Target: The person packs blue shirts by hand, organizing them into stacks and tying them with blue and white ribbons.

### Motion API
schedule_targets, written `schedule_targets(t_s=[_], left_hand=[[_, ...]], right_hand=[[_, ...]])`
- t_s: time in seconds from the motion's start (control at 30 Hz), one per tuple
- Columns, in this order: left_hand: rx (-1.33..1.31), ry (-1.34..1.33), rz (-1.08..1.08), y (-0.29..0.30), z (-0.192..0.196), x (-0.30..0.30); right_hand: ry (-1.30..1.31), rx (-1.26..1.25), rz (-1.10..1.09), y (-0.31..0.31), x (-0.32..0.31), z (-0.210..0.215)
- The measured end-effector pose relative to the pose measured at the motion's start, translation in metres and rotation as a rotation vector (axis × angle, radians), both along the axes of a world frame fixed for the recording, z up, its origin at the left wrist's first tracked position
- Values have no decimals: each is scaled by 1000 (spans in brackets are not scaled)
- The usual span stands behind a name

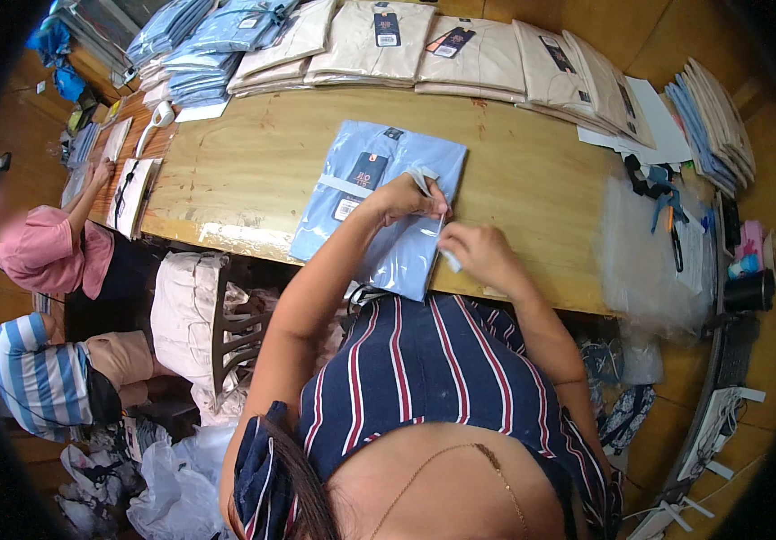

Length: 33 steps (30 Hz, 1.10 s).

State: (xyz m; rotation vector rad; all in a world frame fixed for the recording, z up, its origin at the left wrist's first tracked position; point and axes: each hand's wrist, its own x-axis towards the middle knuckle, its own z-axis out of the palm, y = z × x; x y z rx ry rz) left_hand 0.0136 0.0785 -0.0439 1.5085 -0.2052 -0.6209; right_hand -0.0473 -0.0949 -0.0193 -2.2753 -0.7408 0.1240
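Note:
A folded light-blue garment in a clear plastic bag [343,166] lies at a slant near the table's front edge. A dark hang tag and a pale band show on its front. Over its right part, my left hand [406,200] has its fingers closed in a pinch on a thin pale strip [423,176]. Just to the right and nearer to me, my right hand [482,254] is curled, with the strip's lower end showing by its fingertips. Whether the strip is paper or plastic, and whether it is joined to the bag, I cannot tell.
Bagged beige garments [473,58] line the back of the wooden table [253,153], with blue ones [203,76] at back left. Clear plastic bags [644,252] lie at right beside a pen [677,247]. A person in pink [50,247] works at the left, near a chair [221,333].

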Motion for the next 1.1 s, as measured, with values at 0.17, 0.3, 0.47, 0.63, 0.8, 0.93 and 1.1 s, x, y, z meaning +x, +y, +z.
schedule_targets(t_s=[0.17, 0.3, 0.47, 0.63, 0.8, 0.93, 1.1], left_hand=[[441, -1000, -205, -16, 9, -14], [621, -1587, -309, -27, 24, -18], [589, -1805, 95, -17, -5, -21], [561, -1672, 40, -13, -5, -22], [557, -1205, 0, -5, 8, -20], [553, -1008, -57, -6, 15, -25], [-207, -260, -16, -39, 26, -17]], right_hand=[[338, 73, -262, -19, 36, -5], [520, 645, 32, -20, 55, -33], [472, 472, 132, -13, 58, -24], [-65, 112, 26, -21, 60, -12], [-426, -207, -100, -53, 38, -8], [-309, -173, -195, -68, 22, -21], [-426, -146, -162, -56, 12, -40]])
